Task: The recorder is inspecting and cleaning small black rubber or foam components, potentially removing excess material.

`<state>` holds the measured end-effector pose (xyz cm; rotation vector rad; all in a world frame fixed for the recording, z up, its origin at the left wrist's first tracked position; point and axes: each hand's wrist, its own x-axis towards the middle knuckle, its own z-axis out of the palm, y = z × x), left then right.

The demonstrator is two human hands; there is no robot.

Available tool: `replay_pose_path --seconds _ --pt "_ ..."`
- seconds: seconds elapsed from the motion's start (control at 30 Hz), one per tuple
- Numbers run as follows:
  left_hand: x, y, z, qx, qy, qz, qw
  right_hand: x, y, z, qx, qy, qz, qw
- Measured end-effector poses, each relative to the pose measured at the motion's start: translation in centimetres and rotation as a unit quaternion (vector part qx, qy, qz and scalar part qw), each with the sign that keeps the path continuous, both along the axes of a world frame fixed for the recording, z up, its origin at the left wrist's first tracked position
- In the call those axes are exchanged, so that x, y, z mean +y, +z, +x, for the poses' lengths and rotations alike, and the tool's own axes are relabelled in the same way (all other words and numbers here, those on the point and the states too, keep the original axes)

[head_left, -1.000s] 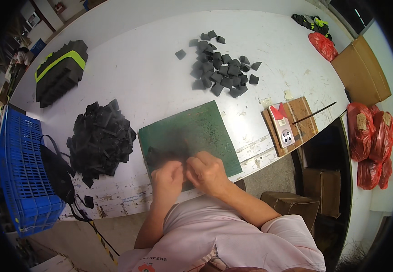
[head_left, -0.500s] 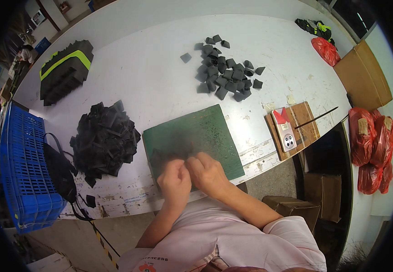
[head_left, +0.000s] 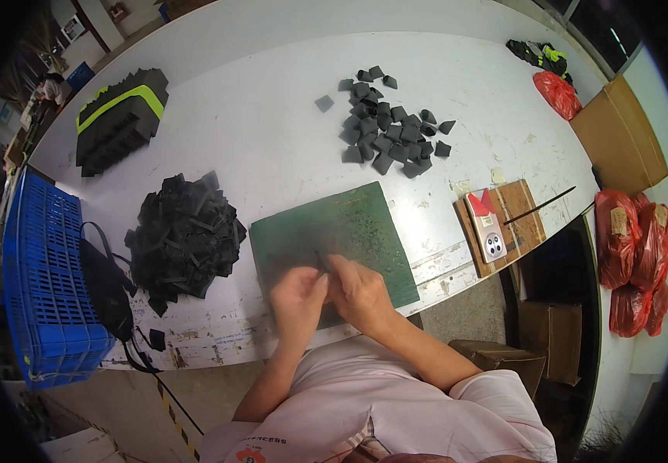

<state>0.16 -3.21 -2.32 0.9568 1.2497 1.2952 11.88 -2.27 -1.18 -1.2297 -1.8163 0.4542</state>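
Note:
Over the green mat my two hands meet, fingertips close together. My left hand is closed in a pinch, its thumb toward the right hand. My right hand is closed as well, its fingers bent over. A small dark grey piece pokes out between the fingertips; it is blurred and mostly hidden by the fingers. Left of the mat lies a heap of flat black pieces. Beyond the mat is a loose group of dark grey pieces folded into pouch-like shapes.
A blue plastic crate with a black strapped pouch borders the left. A dark stack with a yellow-green band stands far left. Rightward, a phone and a thin dark rod lie on a wooden board; red bags lie beyond.
My hands have shifted slightly, and the right fingers have turned. A bit of the dark piece now shows between the fingertips. The whole view has moved a little.

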Motion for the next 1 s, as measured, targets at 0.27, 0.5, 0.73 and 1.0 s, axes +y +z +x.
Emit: replay_pose_path --seconds 0.27,0.5,0.73,1.0 --pt "-0.3 -0.1 -0.6 0.082 0.001 -0.023 0.996 -0.5 0.5 0.7 0.158 -0.013 -0.161 0.974" --pt "-0.6 -0.4 0.2 0.172 0.008 0.073 0.982 -0.2 -0.3 0.8 0.076 0.056 -0.046 0.995" --pt "0.3 2.1 0.0 -0.124 0.029 -0.056 0.990 0.5 -0.4 0.4 -0.013 -0.048 0.042 0.998" --pt "0.6 4.6 1.3 -0.069 -0.009 0.020 0.997 0.8 2.5 2.2 0.656 0.164 -0.506 0.535"
